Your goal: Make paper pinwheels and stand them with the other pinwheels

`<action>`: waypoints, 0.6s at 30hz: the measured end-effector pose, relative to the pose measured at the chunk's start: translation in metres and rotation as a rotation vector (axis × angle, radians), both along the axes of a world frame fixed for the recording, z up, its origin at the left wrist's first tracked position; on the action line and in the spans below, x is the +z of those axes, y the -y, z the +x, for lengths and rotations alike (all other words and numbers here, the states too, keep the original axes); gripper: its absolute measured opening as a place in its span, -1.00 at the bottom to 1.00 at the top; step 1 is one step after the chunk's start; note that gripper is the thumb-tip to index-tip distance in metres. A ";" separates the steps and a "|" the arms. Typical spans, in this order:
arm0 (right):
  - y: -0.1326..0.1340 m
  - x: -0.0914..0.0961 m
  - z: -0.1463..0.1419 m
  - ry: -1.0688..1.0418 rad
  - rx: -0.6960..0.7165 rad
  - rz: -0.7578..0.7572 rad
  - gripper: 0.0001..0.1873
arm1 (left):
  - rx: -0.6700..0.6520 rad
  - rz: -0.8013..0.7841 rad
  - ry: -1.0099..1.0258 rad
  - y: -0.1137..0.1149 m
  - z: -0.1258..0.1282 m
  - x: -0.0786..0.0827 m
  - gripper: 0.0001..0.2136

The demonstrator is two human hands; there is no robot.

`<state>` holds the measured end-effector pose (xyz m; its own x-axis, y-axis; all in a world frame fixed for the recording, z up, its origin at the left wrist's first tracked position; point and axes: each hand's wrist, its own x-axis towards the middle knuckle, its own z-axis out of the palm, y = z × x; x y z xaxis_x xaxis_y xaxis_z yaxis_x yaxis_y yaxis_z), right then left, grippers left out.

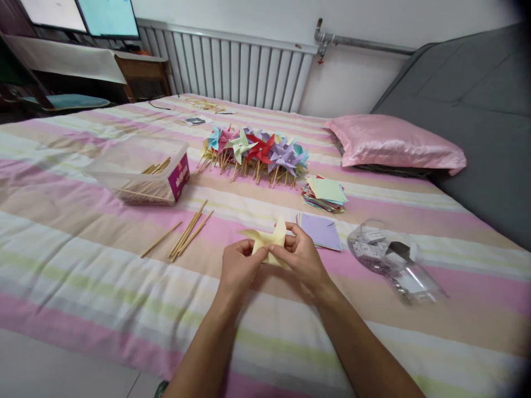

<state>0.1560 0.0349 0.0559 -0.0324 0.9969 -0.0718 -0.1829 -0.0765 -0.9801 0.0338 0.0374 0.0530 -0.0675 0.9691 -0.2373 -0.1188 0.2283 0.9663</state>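
Between my two hands is a pale yellow paper pinwheel (pixel 274 235), its blades curled and two of them pointing up and left. My left hand (pixel 243 262) pinches it from the left, thumb near the centre. On the other side my right hand (pixel 301 254) grips it, thumb meeting the left thumb at the middle. Whether a pin sits under the thumbs is hidden. Just right of my right hand lies a small pile of purple paper squares (pixel 321 231). Several loose wooden sticks (pixel 188 232) lie on the bed to the left.
Finished pinwheels (pixel 259 149) on sticks stand clustered ahead. A clear plastic box (pixel 136 171) of sticks is at left. A stack of coloured paper (pixel 326 192) and clear plastic containers (pixel 394 260) lie right, a pink pillow (pixel 394 143) beyond. All rest on a striped bedspread (pixel 103 265).
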 end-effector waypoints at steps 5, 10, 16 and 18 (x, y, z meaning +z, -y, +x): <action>-0.001 0.003 0.003 -0.072 0.002 -0.057 -0.53 | -0.050 -0.031 0.058 0.002 0.000 0.006 -0.81; -0.002 0.004 0.005 -0.136 0.022 -0.141 -0.52 | -0.080 -0.071 0.098 0.003 0.000 0.011 -0.80; -0.002 0.000 0.003 -0.119 0.040 -0.104 -0.55 | -0.026 -0.060 0.051 0.001 -0.001 0.006 -0.80; -0.002 0.001 0.002 -0.092 0.032 -0.093 -0.54 | -0.033 -0.049 0.033 -0.001 -0.001 0.005 -0.82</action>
